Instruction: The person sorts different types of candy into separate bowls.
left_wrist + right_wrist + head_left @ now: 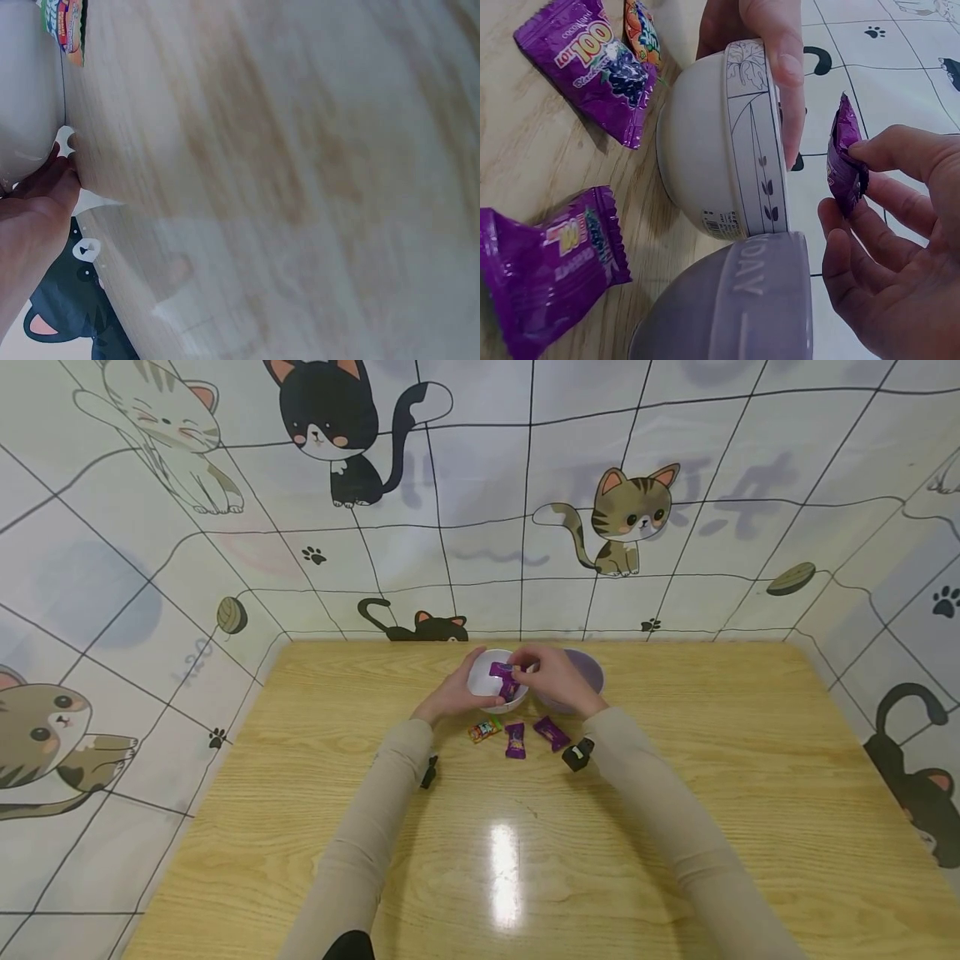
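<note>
The white bowl [709,142] looks patterned only in the right wrist view.

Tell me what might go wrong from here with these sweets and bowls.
The pinched sweet sits only at the fingertips of the right hand, so it might slip and miss the white bowl.

The purple bowl stands close beside the white one, so a shift by the left hand could knock them together.

The right sleeve passes near a loose purple sweet and might brush it aside.
</note>
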A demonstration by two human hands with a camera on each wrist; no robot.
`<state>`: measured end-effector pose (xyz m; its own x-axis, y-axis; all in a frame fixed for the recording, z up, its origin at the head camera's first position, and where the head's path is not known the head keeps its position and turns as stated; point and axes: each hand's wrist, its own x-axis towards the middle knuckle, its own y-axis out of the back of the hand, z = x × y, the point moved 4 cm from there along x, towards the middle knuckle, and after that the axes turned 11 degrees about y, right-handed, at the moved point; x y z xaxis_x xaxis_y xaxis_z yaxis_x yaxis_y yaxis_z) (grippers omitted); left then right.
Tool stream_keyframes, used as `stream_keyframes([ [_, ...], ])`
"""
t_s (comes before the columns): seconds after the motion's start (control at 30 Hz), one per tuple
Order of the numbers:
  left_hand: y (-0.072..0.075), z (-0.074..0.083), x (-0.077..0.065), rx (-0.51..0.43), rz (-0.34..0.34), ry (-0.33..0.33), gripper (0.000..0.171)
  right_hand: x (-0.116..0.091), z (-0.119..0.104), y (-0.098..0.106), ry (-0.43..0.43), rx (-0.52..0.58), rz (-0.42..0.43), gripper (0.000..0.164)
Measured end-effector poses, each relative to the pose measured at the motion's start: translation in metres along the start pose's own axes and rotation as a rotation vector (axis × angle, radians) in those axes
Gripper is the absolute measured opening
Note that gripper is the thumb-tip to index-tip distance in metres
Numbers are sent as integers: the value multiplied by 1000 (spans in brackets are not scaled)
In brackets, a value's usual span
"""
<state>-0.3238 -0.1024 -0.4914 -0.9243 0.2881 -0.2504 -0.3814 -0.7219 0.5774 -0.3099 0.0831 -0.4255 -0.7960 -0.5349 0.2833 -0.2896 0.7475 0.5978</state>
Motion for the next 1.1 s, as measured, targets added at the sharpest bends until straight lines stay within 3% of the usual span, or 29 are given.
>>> stream_keyframes([
  [0.4,-3,-1,1,-12,-3,-14,106,8,7,-4,15,28,-31,27],
  [0.87,-1,-3,0,-11,7,-2,109,-14,7,1,-9,-6,2,19],
  [1.1,0,0,-2,-12,10,-5,108,-27,-4,0,11,-16,17,17],
])
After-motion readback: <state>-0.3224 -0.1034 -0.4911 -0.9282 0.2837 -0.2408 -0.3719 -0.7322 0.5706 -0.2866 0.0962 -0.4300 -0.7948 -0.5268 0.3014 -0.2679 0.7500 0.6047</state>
